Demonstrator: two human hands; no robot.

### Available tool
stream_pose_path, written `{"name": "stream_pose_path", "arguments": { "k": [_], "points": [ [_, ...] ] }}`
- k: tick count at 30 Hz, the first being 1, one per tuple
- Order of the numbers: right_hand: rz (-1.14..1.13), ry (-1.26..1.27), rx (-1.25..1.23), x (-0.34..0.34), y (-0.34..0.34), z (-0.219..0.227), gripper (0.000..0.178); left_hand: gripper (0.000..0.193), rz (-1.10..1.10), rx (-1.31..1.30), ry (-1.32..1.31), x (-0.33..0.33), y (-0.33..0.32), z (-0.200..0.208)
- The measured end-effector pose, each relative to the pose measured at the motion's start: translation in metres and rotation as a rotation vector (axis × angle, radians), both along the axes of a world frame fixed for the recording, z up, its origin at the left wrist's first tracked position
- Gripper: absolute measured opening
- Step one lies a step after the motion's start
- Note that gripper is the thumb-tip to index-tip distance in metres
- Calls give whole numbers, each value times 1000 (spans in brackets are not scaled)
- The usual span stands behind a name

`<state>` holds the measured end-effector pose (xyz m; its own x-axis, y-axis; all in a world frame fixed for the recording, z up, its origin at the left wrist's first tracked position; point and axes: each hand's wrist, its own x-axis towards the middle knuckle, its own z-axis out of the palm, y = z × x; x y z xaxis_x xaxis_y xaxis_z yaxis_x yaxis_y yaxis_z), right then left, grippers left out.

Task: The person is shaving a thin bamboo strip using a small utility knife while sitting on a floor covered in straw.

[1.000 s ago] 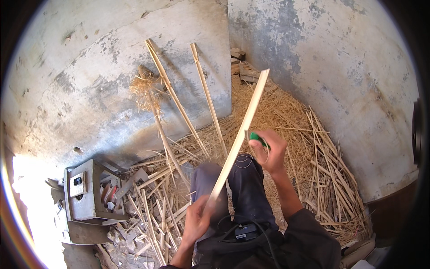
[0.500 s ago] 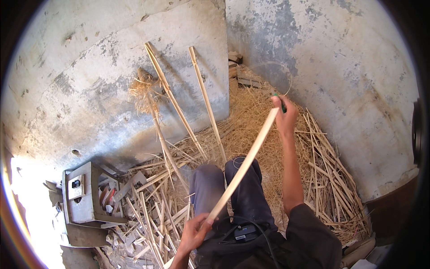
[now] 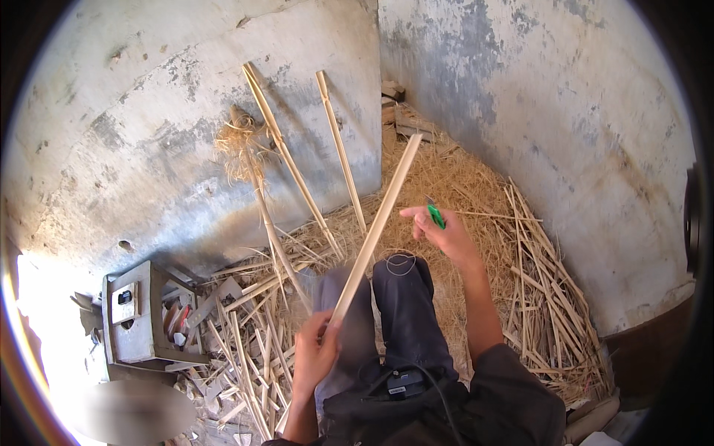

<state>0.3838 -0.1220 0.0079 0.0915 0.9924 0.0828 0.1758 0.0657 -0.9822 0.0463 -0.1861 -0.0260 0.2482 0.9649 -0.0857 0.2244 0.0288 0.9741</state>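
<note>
A long, pale, flat bamboo strip [image 3: 378, 227] rises at a slant in front of my knees, its far end free. My left hand [image 3: 315, 348] grips its lower end, with fingers wrapped round it. To the right of the strip and apart from it, my right hand [image 3: 445, 232] holds a small green-handled knife [image 3: 436, 216]. The thumb presses on the handle and the index finger points toward the strip. Most of the blade is too small to make out. A thin curled shaving [image 3: 400, 264] lies over my right knee.
Two bamboo lengths [image 3: 294, 163] [image 3: 341, 149] and a pole topped with shavings [image 3: 239, 149] lean on the worn wall. Shavings [image 3: 446, 171] cover the floor, with a pile of split strips [image 3: 550, 297] at right. A wooden box stool [image 3: 137, 316] stands left; a blurred dark shape [image 3: 137, 412] is below it.
The strip's far end has swung left and away from my right hand. My right hand has come down and nearer with the knife. My left hand has risen slightly; a long shaving loop is gone from beside the knife.
</note>
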Motion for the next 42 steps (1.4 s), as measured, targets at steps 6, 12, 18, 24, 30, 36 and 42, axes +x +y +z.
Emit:
{"name": "stream_pose_path", "arguments": {
  "k": [6,12,18,24,30,36,42],
  "points": [
    [-74,-127,85,-7,-13,4,44,17,11,170,20,23,17,-4],
    [15,-690,57,13,-12,-57,39,16,86,65,49,5,23,-9],
    [-51,-413,-56,32,-2,-97,34,16,69,78,28,-1,22,-16],
    [-20,-591,-181,28,4,-86,35,16,55,88,11,-3,22,-24],
    [-8,-484,-121,18,-1,-84,40,20,38,56,-59,-4,24,-16],
    [-423,-612,-102,40,7,-82,34,26,-51,79,-158,-1,27,-4],
    [-1094,-603,444,70,1,-51,39,38,-65,25,-286,7,30,12]
  ]
}}
